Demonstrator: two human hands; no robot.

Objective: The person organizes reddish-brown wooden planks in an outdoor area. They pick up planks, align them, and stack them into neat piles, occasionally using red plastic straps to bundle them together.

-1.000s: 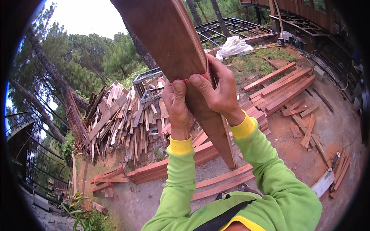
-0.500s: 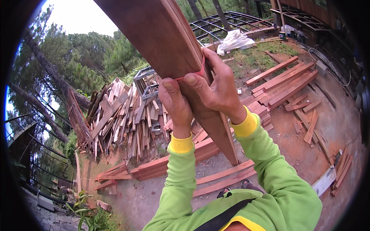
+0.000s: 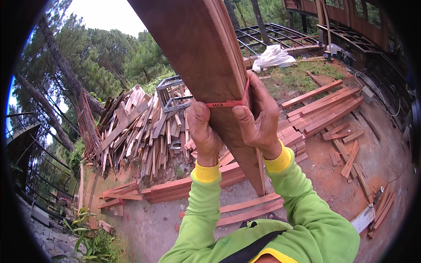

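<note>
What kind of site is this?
Likely an outdoor timber yard or building site: a heap of scrap wood, reddish planks on bare dirt, and metal frames among trees. Both hands grip a plank bundle.

Outdoor dirt yard (image 3: pixel 386 158), scrap timber pile (image 3: pixel 136 127), pines (image 3: pixel 105 61).

A bundle of long reddish-brown wooden boards (image 3: pixel 206 57) stands steeply tilted, its lower end pointing toward the ground, with a thin red strap (image 3: pixel 230 103) stretched tight across its face and edge.
</note>
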